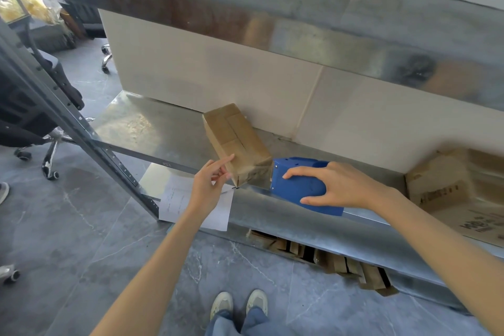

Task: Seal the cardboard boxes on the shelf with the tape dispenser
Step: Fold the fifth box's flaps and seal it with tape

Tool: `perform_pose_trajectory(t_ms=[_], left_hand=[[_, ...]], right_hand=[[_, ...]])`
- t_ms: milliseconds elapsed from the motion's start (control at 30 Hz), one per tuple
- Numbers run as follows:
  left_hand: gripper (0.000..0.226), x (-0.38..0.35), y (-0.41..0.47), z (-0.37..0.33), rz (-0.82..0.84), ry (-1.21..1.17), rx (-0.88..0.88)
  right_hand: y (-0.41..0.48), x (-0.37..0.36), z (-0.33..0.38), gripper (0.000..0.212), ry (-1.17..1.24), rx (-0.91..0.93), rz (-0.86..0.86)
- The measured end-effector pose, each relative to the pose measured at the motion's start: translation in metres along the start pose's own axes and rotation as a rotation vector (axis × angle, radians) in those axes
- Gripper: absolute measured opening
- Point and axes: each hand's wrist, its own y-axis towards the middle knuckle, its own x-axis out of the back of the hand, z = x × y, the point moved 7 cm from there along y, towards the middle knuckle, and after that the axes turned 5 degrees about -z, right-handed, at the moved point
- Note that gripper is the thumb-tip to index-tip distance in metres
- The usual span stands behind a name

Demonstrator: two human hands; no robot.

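Right hand grips blocky blue tape dispenser against oblong cardboard box.

Shelf: grey sheet metal with a mottled finish, semi-glossy, giving blurred reflections. Cardboard box: brown cardboard, matt, slightly fibrous. Tape dispenser: blue plastic, smooth, low sheen. Floor: grey veined stone-look tile, polished. Sheet of paper: white, matt.

Blue tape dispenser, brown cardboard box, grey shelf.
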Motion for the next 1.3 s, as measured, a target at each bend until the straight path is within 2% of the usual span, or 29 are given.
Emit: perform_pose_trajectory(t_ms=[300,433,600,733,867,1067,1300], left_hand=[[0.049,-0.004,-0.001,0.002,-0.134,0.013,-0.122],[0.048,-0.002,-0.002,-0.004,-0.105,0.073,-0.238],[0.03,-0.003,0.006,-0.004,-0.189,0.334,-0.323],[0.021,-0.01,0.011,-0.004,-0.159,0.276,-0.33],[0.016,-0.01,0.015,-0.003,-0.227,0.304,-0.305],[0.023,-0.015,0.013,-0.002,-0.262,0.338,-0.292],[0.043,-0.016,0.013,-0.001,-0.126,0.43,-0.331]], right_hand=[[-0.002,-0.003,0.0,0.047,0.031,-0.067,-0.043],[0.0,-0.005,0.0,0.047,0.022,-0.082,-0.052],[-0.001,-0.007,0.001,0.048,0.013,-0.086,-0.051],[-0.001,-0.007,0.001,0.048,0.011,-0.09,-0.042],[0.0,-0.008,0.001,0.048,0.0,-0.096,-0.039],[0.002,-0.011,0.0,0.048,-0.001,-0.108,-0.033],[0.004,-0.016,-0.001,0.048,0.019,-0.112,-0.046]])
